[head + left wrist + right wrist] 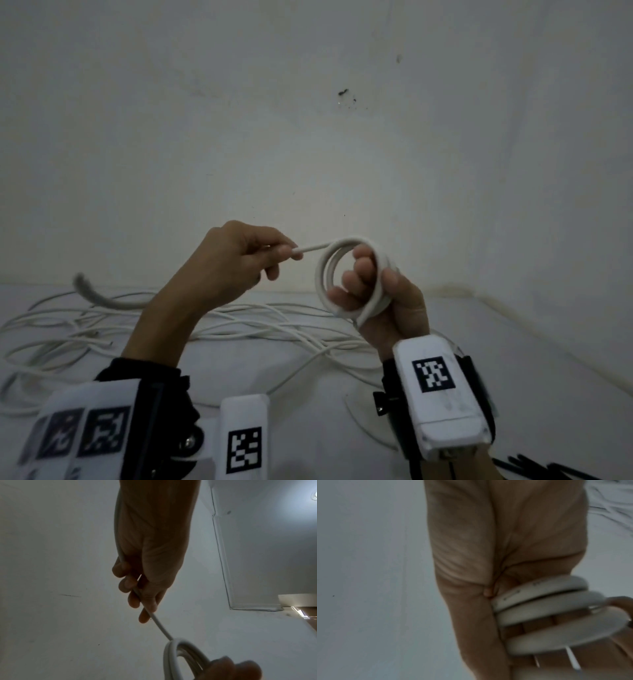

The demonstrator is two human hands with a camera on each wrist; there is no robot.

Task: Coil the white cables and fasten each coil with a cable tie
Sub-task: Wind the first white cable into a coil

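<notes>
A smooth, round white cable (346,274) sits wound in a few stiff loops held up in front of the wall — the right hand (383,301) curls through and grips the coil. The left hand (233,263) pinches the straight tail feeding it. Below, loose white cables (239,322) sprawl tangled across the pale surface (513,342); black cable ties (548,469) lie at the near right.
</notes>
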